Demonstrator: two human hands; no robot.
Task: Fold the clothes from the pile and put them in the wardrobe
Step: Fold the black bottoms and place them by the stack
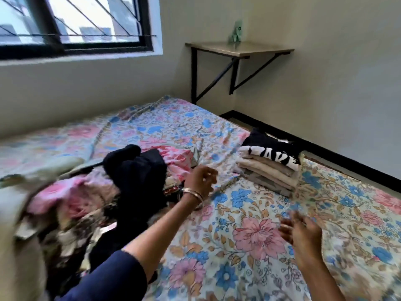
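Head view, nearest first: the right hand (303, 233) hovers empty over the floral bedsheet (249, 268), fingers spread and blurred. The left hand (200, 181), bangles (193, 195) at the wrist, reaches with loosely curled fingers toward the unfolded pile (91, 192) and holds nothing. That pile is soft and limp, a tangle of pink, printed and black garments, likely light; the black garment (134, 170) on top looks easiest to pinch at a raised fold and lift clear. Bare sheet between the hands gives flat room for folding. Farther right, the folded stack (269, 168) sits close to the mattress edge, so a careless sweep could tip it off. Beyond it, a wall-mounted shelf (238, 48); no wardrobe shows.
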